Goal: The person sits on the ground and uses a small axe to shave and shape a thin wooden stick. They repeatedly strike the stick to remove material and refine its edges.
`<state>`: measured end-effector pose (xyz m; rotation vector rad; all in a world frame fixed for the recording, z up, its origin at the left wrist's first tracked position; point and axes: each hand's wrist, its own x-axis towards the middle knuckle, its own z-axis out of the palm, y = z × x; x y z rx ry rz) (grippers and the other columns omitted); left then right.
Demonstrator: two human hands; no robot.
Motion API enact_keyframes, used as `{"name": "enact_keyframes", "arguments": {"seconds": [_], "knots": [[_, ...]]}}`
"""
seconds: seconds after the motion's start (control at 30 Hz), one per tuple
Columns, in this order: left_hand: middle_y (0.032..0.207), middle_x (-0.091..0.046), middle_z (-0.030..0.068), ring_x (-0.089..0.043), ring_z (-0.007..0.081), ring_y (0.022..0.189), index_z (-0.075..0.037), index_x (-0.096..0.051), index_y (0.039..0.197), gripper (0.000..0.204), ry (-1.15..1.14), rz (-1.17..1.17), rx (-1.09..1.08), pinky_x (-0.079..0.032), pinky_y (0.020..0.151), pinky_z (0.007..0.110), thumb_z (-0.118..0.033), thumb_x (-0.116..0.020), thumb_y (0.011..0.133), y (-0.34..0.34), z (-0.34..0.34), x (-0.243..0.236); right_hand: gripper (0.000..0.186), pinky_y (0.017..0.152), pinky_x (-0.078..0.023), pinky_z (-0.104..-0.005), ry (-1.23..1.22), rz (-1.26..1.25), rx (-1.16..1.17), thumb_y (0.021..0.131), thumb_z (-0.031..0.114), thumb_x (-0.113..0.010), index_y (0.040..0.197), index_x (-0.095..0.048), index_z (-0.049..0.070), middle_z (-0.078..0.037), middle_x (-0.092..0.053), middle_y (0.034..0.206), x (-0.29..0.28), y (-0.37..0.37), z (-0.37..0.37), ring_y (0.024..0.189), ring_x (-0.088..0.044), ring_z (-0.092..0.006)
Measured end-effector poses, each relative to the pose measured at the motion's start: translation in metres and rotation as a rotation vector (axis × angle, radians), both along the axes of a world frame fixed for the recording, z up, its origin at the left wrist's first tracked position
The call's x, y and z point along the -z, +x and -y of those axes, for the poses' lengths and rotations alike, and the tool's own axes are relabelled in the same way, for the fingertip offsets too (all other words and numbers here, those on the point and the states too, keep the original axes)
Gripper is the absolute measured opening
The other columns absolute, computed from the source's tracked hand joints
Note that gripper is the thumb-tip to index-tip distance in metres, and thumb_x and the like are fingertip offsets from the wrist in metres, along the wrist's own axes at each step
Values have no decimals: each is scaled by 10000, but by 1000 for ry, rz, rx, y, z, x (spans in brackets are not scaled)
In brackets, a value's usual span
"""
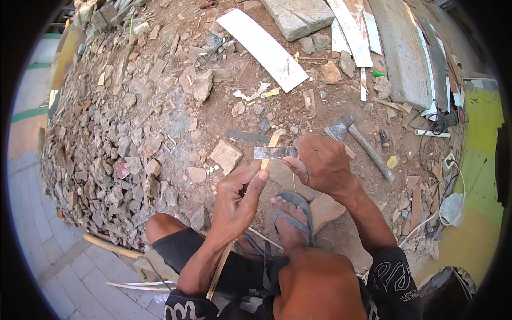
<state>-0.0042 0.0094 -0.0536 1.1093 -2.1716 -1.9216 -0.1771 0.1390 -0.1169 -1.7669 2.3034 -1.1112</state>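
My left hand (236, 198) pinches a thin, pale yellow wooden strip (274, 141) between thumb and fingers, its upper end pointing away from me. A longer pale strip (218, 271) shows below the left wrist; whether it is the same piece I cannot tell. My right hand (326, 164) is closed around a knife with a short, flat, square-ended metal blade (268, 153). The blade lies across the strip just beyond my left fingertips. Its handle is mostly hidden in the right fist. Just beyond the hands, a dark flat bar (246, 135) rests on the dirt.
An axe (365, 144) lies right of my right hand. Broken stone rubble (120, 165) covers the left side. A white board (264, 50) and a concrete slab (297, 18) lie farther off. A corded power tool (448, 120) and cable (463, 184) are by the yellow wall (482, 160).
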Motion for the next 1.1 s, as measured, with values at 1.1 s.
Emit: {"name": "enact_keyframes", "arguments": {"seconds": [1.1], "knots": [[806, -638, 31, -573, 78, 589, 93, -608, 1335, 506, 642, 31, -15, -508, 510, 226, -357, -527, 1118, 14, 61, 27, 352, 767, -517, -501, 585, 99, 208, 983, 339, -694, 1103, -586, 26, -157, -587, 1101, 109, 49, -90, 1067, -599, -359]]}}
